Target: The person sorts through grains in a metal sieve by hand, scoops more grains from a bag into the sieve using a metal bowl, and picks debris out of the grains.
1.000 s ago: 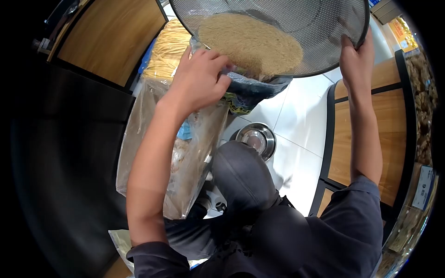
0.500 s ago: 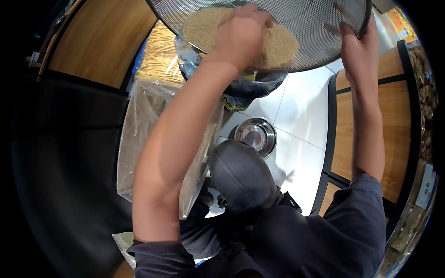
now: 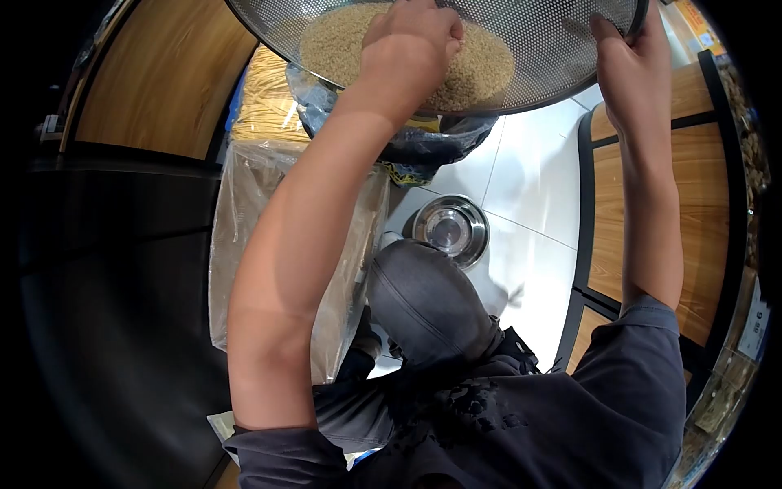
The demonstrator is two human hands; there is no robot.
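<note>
Sieve (image 3: 558,61) cropped above | right fingers (image 3: 605,31) grip it | left fingers (image 3: 454,29) over grain (image 3: 486,75), hold unclear

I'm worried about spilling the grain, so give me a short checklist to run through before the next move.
1. Right hand gripping the rim of the mesh sieve: ok.
2. Left hand clear of the grain: not ok, it is over the pile.
3. Left fingertips holding grain: cannot tell, partly hidden.
4. Visible grain within the near rim: ok.
5. Whole sieve in view: not ok, its far side is cut off.
6. Steel bowl upright on the floor: ok.
</note>
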